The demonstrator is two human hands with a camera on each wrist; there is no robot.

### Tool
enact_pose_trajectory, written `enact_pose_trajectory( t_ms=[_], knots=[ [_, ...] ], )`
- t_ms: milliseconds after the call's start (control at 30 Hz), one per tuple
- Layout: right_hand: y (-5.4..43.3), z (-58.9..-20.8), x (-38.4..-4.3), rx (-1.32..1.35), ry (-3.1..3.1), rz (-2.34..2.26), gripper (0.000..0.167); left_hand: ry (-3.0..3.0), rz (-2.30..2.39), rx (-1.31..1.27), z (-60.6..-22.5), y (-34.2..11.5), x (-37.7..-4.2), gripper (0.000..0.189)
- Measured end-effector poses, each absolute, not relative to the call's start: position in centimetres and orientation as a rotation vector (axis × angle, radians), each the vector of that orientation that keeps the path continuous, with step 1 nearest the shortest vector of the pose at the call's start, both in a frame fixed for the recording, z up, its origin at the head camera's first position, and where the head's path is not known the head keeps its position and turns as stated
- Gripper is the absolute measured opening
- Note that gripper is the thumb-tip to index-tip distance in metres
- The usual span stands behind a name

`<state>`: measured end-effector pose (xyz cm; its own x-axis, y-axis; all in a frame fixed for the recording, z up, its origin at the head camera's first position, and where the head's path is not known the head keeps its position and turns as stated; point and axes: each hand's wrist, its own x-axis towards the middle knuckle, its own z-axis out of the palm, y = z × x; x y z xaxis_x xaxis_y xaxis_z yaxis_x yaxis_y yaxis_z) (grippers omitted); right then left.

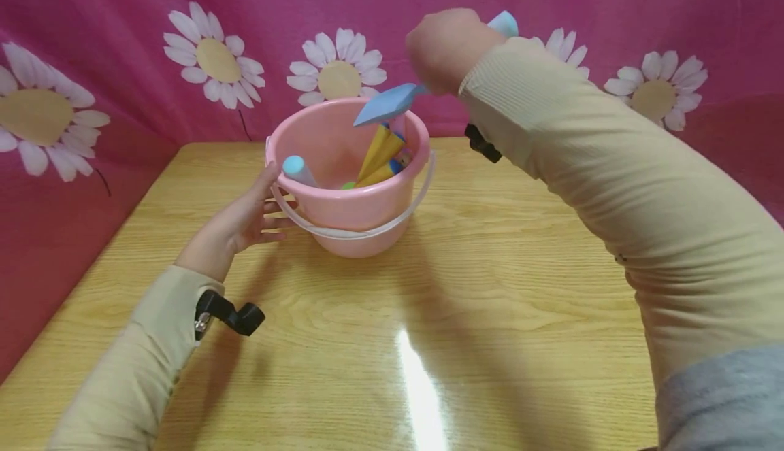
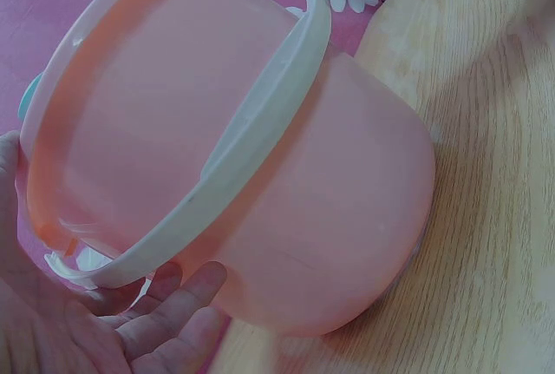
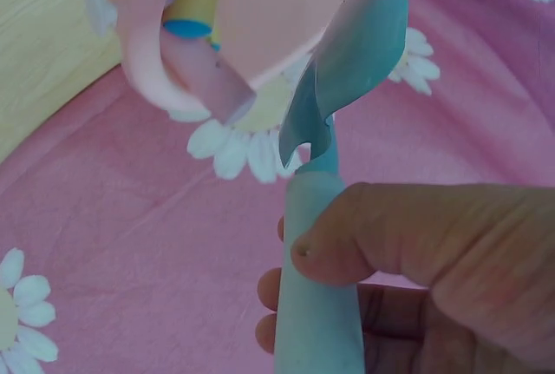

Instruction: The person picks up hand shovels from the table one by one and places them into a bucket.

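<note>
A pink bucket [image 1: 361,216] with a white handle [image 1: 343,235] stands on the table. My left hand [image 1: 248,213] is at its left side, thumb at the rim and the other fingers spread, fairly straight, by the outer wall, as the left wrist view [image 2: 147,331] also shows. My right hand [image 1: 450,46] is raised above and right of the bucket, gripping a toy shovel by its pale teal handle [image 3: 321,305]. The shovel's blue blade [image 1: 388,104] hangs over the bucket's back rim. Inside the bucket lie yellow pieces with blue ends [image 1: 382,155] and a teal-topped handle [image 1: 296,166].
The wooden table [image 1: 520,288] carries a bright glare streak in front of the bucket. A magenta cloth [image 1: 398,2] with white daisies hangs behind the table and along its left side. Black wrist mounts [image 1: 229,311] stick out from the sleeves.
</note>
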<state>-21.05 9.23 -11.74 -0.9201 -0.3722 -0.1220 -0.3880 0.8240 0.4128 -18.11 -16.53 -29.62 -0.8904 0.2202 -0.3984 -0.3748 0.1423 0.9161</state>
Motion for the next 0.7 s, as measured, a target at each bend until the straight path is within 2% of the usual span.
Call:
enact_pose_trajectory(
  t_ms=[267,700],
  knots=[
    [7.7,-13.3,-21.0,-0.658,2.915,0.689,0.015,1.984,1.800,-0.136,-29.6,-16.3,-18.0,0.094],
    [5.4,-17.2,-21.2,-0.754,2.788,0.993,0.021,1.975,1.818,-0.123,-29.4,-16.1,-17.7,0.093]
  ],
)
